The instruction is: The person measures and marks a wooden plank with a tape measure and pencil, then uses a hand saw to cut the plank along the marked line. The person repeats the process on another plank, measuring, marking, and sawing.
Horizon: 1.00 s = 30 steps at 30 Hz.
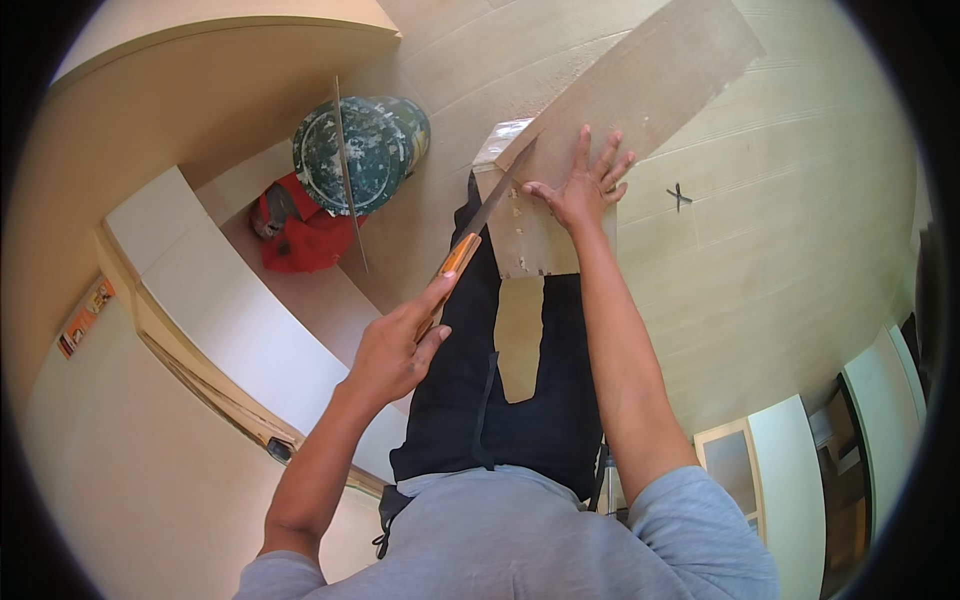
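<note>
My left hand (395, 345) is closed around the orange and wooden handle of a handsaw (492, 205). The blade slants away to the upper right, its tip at the left edge of a long, pale wooden board (650, 85). My right hand (588, 190) lies flat on the board's near end with its fingers spread. Under that end stands a box-like support (535, 240) with a pale, worn surface, between my legs in dark trousers. A shiny silvery patch (502, 140) shows at the support's far left corner.
Left of the board stands a green, paint-splattered bucket (320, 150) with a thin strip (347, 170) lying across it, beside a red bag or cloth (305, 240). A white panel (240, 295) runs along the left. A small dark crossed object (679, 197) lies on the floor at right.
</note>
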Tool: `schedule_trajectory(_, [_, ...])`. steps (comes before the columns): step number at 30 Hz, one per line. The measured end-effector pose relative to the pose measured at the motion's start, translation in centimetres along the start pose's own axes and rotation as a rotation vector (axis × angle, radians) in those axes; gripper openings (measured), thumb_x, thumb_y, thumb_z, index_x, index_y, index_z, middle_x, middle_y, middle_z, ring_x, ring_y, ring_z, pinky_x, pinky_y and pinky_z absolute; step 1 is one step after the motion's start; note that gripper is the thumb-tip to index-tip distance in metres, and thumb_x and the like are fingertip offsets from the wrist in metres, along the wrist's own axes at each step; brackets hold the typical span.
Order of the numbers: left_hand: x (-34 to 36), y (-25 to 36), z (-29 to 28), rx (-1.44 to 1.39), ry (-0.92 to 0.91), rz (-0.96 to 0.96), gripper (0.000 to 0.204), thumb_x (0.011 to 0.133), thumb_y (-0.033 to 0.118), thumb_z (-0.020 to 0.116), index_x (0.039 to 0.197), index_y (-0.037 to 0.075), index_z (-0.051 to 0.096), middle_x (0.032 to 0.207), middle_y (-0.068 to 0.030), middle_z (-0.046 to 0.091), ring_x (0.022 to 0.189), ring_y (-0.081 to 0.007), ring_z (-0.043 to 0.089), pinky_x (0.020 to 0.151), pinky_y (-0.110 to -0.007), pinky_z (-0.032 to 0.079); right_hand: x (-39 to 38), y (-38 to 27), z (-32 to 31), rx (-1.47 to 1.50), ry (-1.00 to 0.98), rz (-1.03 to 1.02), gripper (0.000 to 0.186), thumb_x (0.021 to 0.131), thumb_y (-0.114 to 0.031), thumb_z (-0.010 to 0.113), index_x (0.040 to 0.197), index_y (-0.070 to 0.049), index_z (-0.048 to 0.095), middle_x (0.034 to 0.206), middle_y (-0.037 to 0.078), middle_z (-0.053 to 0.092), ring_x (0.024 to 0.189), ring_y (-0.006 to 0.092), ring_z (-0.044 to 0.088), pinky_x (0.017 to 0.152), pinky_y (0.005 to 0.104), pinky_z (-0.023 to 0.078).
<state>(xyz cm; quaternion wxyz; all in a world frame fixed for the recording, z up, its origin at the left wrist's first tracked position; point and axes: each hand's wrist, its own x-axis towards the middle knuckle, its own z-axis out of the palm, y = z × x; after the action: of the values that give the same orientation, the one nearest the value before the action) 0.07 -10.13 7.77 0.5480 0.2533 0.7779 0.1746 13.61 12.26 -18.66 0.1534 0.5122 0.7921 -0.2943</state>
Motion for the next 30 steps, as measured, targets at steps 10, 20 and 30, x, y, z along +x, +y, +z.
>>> schedule_trajectory(10, [6.3,-4.4,2.3,0.156,0.061,0.106,0.074,0.091,-0.004,0.066,0.155,0.028,0.046,0.105,-0.0167,0.071,0.083,-0.0385,0.069,0.075,-0.045,0.056,-0.9,1.6,0.8,-0.020,0.021,-0.066,0.152,0.047,-0.081,0.084,0.168,-0.035,0.004,0.172,0.020,-0.019,0.153,0.0557,-0.020,0.114,0.0782,0.011])
schedule_trajectory(20, [6.3,-10.8,5.1,-0.012,0.113,0.242,0.077,0.091,0.002,0.074,0.158,0.025,0.043,0.094,-0.0170,0.064,0.081,-0.0332,0.066,0.073,-0.043,0.053,-1.1,1.7,0.6,-0.047,-0.023,-0.027,0.152,0.050,-0.082,0.083,0.168,-0.033,0.001,0.171,0.022,-0.022,0.151,0.0575,-0.023,0.115,0.0762,0.008])
schedule_trajectory(30, [8.5,-11.1,4.0,0.042,0.219,0.284,0.067,0.092,0.003,0.070,0.153,0.024,0.052,0.094,-0.0176,0.069,0.072,-0.0333,0.068,0.069,-0.040,0.054,-0.5,2.3,1.1,-0.031,0.017,-0.075,0.153,0.049,-0.086,0.081,0.168,-0.033,0.001,0.170,0.024,-0.022,0.150,0.0591,-0.023,0.114,0.0780,0.008])
